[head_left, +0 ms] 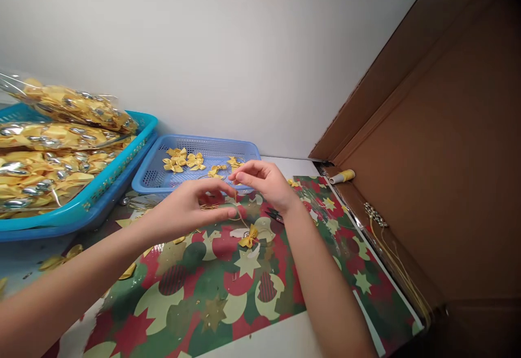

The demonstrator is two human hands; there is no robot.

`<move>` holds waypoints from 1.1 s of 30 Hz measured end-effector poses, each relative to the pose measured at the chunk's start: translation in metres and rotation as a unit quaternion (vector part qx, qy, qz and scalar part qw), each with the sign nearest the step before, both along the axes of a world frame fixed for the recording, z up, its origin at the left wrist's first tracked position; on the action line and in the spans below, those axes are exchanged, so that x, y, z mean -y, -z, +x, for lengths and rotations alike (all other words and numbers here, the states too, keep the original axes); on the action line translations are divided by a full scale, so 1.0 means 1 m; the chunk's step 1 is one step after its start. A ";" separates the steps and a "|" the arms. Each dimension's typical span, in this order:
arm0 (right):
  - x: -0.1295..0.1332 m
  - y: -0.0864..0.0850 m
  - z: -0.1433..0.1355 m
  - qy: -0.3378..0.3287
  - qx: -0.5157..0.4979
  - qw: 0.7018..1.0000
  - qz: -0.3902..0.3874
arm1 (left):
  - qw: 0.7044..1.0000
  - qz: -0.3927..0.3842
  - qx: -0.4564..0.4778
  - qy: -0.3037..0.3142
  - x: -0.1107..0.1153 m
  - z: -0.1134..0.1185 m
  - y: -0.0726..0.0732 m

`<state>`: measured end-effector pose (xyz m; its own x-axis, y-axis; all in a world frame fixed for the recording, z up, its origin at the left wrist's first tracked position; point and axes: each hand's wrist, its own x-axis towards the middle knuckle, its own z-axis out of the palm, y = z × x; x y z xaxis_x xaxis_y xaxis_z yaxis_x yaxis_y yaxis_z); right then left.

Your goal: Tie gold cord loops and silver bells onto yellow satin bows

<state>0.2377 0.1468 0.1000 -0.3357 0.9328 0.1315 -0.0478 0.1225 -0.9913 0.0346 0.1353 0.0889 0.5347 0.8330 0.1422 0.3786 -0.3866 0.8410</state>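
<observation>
My left hand is held above the patterned sheet, thumb and forefinger spread apart. A thin gold cord runs by its fingertips and down to a yellow ribbon bow lying on the sheet. Close by on the right, my right hand has its thumb and fingertips pinched together at the upper part of the cord. Its grip point is small and partly hidden. Beneath the right wrist, dark-handled scissors or snips show in part. Behind the left hand lie several gold cords.
A blue basket with several yellow bows stands behind my hands. At left, a turquoise basket holds bagged bows. A cardboard wall bounds the right side, with a thread spool and beaded cords beside it.
</observation>
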 end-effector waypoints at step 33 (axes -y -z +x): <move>-0.002 -0.016 0.079 -0.001 -0.020 0.995 -0.095 | 0.936 0.179 -0.156 0.260 0.002 0.042 0.019</move>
